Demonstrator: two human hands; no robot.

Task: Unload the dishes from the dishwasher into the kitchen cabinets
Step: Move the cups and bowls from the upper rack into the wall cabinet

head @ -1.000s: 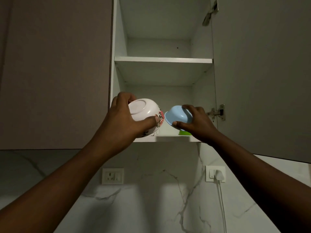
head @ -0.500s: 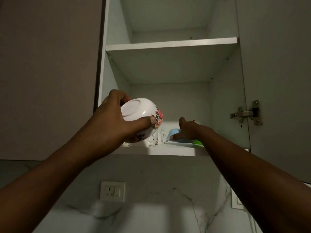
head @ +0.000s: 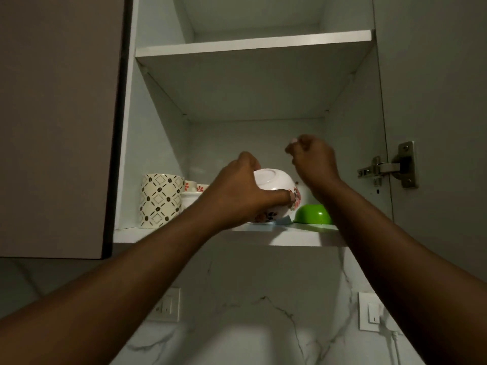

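The floral bowl (head: 274, 198), upside down, sits at the front edge of the lower shelf (head: 295, 237), gripped by the left hand (head: 237, 193), seemingly over a blue bowl (head: 284, 220). Let go off-centre, it could tip off the edge or knock the green bowl (head: 312, 214). The right hand (head: 312, 160) hovers above, fingers curled, holding nothing.

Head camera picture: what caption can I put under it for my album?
Left hand sets a flowery bowl upside down beside the green bowl.
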